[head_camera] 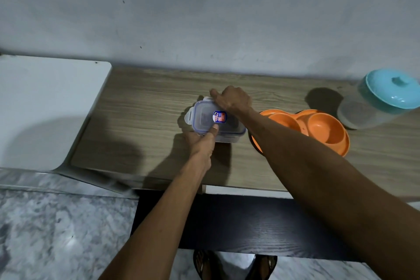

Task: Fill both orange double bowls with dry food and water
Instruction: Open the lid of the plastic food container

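Note:
A small clear lock-lid container (204,118) with a blue-rimmed lid and a sticker sits mid-counter. My left hand (202,143) grips its near side, thumb on the lid. My right hand (231,100) rests on the far edge, fingers at the far lid flap. The left side flap sticks out, unlatched. Two orange double bowls (318,127) are stacked to the right of it, partly hidden by my right forearm; the visible cups look empty. What the container holds is hard to make out.
A clear jar with a turquoise lid (384,98) stands at the right by the wall, something dark in it. The wooden counter (141,125) runs along a grey wall. A white surface (45,109) adjoins at left. Dark cabinet front and marble floor lie below.

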{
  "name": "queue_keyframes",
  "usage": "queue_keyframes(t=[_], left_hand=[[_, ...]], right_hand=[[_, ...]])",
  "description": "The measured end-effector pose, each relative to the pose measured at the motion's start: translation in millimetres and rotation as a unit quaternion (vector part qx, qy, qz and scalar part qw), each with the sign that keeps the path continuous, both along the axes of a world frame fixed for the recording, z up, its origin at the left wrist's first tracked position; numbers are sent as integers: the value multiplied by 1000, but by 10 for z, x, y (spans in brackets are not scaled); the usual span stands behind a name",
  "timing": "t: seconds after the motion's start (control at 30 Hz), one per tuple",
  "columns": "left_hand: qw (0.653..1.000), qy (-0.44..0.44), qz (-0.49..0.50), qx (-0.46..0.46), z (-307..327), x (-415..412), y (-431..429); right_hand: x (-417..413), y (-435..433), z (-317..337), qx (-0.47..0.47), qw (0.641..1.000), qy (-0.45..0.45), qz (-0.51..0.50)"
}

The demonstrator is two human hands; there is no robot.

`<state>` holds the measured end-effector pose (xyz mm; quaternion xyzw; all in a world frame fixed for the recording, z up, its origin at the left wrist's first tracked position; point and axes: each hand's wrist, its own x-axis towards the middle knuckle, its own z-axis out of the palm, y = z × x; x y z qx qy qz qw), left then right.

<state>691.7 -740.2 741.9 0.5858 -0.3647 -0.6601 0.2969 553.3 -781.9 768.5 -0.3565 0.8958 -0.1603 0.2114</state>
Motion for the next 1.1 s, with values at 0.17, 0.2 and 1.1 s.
queue_keyframes(t=[0.17,0.2,1.1], left_hand=[[991,-70,-82,-85,285,245,-4],[989,-89,-86,-86,325,291,-1],[991,-35,-129,-12,419,361,94]], right_hand=[[-68,244,113,-93,995,-13,-18],[-97,332,127,-115,993,-19,-29],[-254,596,482,-283,867,-339,-230]])
